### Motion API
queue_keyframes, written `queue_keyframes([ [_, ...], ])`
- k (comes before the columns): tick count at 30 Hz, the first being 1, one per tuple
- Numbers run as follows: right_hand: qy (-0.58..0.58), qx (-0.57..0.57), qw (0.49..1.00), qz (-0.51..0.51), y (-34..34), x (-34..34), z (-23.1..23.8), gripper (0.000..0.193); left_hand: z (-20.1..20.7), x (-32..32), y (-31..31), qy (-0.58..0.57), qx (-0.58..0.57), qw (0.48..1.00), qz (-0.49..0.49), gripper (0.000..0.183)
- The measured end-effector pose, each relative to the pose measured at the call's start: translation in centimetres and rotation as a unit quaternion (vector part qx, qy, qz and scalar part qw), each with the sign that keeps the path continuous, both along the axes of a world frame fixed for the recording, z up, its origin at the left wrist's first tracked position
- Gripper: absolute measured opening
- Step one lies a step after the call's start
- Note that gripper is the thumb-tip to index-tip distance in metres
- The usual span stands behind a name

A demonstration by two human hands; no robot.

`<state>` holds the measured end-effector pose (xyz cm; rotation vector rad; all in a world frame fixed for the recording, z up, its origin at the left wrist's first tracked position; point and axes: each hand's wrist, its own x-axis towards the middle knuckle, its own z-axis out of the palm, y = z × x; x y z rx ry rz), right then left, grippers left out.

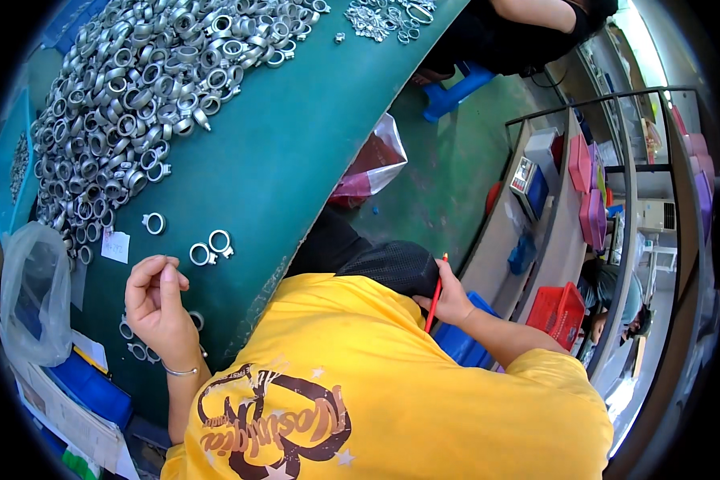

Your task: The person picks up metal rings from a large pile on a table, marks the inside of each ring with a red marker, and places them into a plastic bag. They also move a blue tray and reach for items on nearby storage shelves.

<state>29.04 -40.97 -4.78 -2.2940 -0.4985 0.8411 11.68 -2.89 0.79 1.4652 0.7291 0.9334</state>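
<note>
My left hand (160,308) hovers over the green table (272,144), its fingers curled in and the thumb close to them. Whatever may be between those fingertips is hidden. Just beyond it lie one metal ring (154,223) and a pair of metal rings (210,248), each with a small lug. Several more rings (139,350) lie beneath and beside the same hand, partly covered. Away from the table, by my dark-clad knee, my right hand (454,296) is closed around a slim red pencil (434,300), which stands nearly upright with its pale tip up.
A large heap of metal rings (136,104) covers the table's far left. Smaller metal parts (388,18) lie at the far edge. A clear plastic bag (36,296) and paper slip (115,246) sit left. Shelves with a red basket (558,314) stand right; another person sits beyond.
</note>
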Motion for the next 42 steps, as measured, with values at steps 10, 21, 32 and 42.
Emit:
queue_keyframes([
  [10,0.073,0.061,0.995,-0.024,0.6,1.5,0.8,0.059,-0.4,0.0,0.0,-0.009,0.018,1.000,0.000,0.013],
  [21,0.539,0.102,0.827,-0.126,-1.7,5.2,-8.3,0.024,1.0,0.4,-1.4,0.019,0.052,0.997,-0.045,0.010],
  [32,0.505,0.150,0.844,-0.095,0.0,7.0,-8.5,0.030,2.8,2.6,-3.3,0.024,0.051,0.995,-0.081,0.009],
  [42,0.479,0.160,0.863,-0.023,2.5,7.0,-3.6,0.039,2.8,2.0,-3.6,0.016,0.014,0.996,-0.086,0.008],
])
